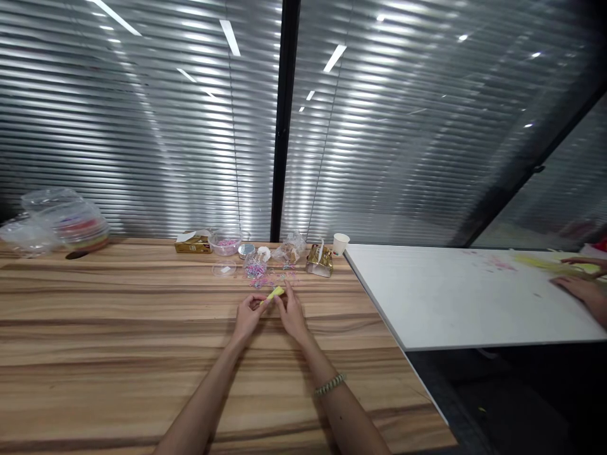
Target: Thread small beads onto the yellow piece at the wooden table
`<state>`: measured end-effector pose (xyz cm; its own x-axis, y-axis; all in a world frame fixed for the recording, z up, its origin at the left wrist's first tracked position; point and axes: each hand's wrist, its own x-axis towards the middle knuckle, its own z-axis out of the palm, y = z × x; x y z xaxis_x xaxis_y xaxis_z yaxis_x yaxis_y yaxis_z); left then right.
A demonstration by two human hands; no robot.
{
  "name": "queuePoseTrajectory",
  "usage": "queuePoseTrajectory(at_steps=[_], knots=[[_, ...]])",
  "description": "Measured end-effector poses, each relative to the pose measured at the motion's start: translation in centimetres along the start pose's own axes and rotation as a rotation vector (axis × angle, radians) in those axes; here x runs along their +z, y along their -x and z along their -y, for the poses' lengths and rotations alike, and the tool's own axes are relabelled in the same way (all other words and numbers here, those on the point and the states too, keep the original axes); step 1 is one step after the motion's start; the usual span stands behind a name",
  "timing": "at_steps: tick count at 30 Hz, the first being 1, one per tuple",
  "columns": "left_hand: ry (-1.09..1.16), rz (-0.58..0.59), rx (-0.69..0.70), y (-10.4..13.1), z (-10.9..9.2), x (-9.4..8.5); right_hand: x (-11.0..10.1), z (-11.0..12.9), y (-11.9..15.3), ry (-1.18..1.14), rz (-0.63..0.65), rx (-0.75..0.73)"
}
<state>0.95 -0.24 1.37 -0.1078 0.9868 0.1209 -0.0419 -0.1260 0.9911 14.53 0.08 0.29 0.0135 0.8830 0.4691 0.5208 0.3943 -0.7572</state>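
Both of my hands meet over the wooden table around a small yellow strip (275, 292), too small for me to tell what it is made of. My left hand (248, 314) pinches its near left end. From the other side, the thumb and fingers of my right hand (291, 312) close on it. Just beyond my fingertips lie scattered pink, purple and pale small pieces (272, 278). A clear bag of purple bits (256, 270) and a round clear lid (224, 268) are a little farther off.
Along the table's (118, 335) back edge stand a gold box (193, 242), a clear tub (226, 242), a crumpled clear bag (291, 246), a gold packet (319, 260) and a paper cup (340, 244). A white table (455, 303) adjoins at right, where another person's hands (581, 287) work.
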Motion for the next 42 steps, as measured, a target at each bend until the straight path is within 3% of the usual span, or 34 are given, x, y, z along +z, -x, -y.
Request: queuePoseTrajectory(at_steps=[6, 12, 23, 42], knots=[[-0.001, 0.004, 0.004, 0.05, -0.16, 0.04, 0.03, 0.32, -0.06, -0.195, 0.035, 0.067], [-0.006, 0.078, 0.022, 0.03, -0.07, -0.10, 0.18, 0.15, -0.11, -0.109, 0.104, 0.014], [-0.033, 0.160, 0.010, 0.18, -0.26, -0.02, 0.38, 0.13, -0.16, -0.084, 0.090, 0.001], [-0.115, 0.187, 0.032, 0.02, -0.10, -0.20, 0.13, 0.61, -0.19, -0.067, 0.109, 0.040]])
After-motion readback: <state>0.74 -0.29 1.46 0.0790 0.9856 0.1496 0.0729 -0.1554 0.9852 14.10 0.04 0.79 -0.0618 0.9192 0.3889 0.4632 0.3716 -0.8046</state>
